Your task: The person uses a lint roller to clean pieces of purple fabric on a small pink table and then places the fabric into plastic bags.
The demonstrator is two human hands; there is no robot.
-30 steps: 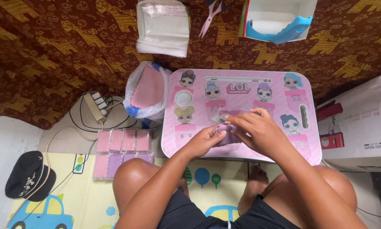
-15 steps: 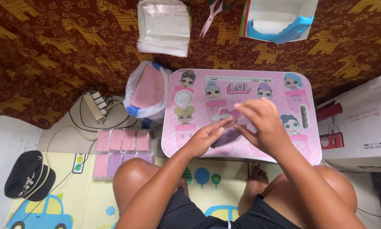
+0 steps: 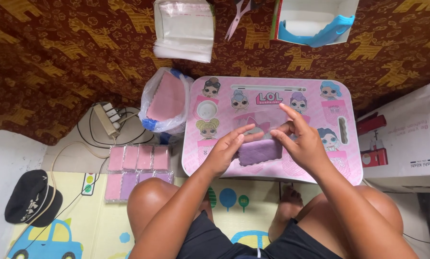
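Observation:
A small pink lap table [image 3: 339, 103] with cartoon doll pictures stands over my legs. On it lies a folded purple cloth [image 3: 260, 151] with a scalloped edge. My left hand [image 3: 224, 152] rests on the cloth's left end, fingers stretched toward the middle. My right hand [image 3: 301, 139] is at the cloth's right end, its fingertips pinching what looks like a thin clear wrapper just above the cloth. Both hands meet over the table's front half.
A plastic bag of pink cloths [image 3: 166, 100] sits left of the table. Packed pink and purple squares [image 3: 137, 165] lie in rows on the mat. A stack of clear bags [image 3: 185, 29], scissors [image 3: 239, 14], a power strip [image 3: 108, 119], a black cap [image 3: 32, 199] and a cardboard box [image 3: 406, 139] surround me.
My hands have spread apart along the purple cloth, which now lies flatter and more exposed on the table. The right hand's fingers lifted and opened slightly.

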